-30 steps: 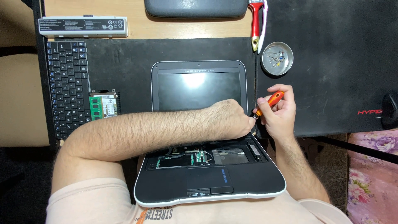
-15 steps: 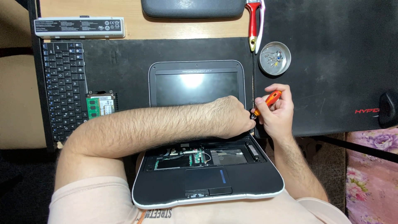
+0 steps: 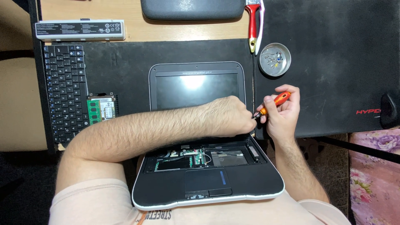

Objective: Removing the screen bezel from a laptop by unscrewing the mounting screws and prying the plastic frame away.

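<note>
At the right edge of the small laptop [image 3: 196, 89], the right hand [image 3: 283, 114] is closed around an orange-handled screwdriver [image 3: 273, 104], thumb and fingers wrapped on the handle, the shaft slanting down and left toward the laptop's right hinge area. The left hand [image 3: 227, 116] lies just beside it, its forearm crossing the whole machine from the left, and its curled fingers meet the screwdriver tip; whether they pinch anything there cannot be told. That forearm hides the strip between the screen and the opened base, so the spot where the tip lands is out of sight.

Below the hands, the laptop's base shows bare circuitry where the keyboard sat, with the touchpad nearer the body. Above the right hand, well apart, a small round metal dish [image 3: 274, 60] holds tiny screws, and a red-handled tool [image 3: 252, 23] lies beyond it. Far left of the left hand rest a loose black keyboard [image 3: 64, 93], a green memory board on a drive [image 3: 102, 109], and a grey battery pack [image 3: 79, 30]. A black mat [image 3: 333, 62] spreads under and right of the right hand.
</note>
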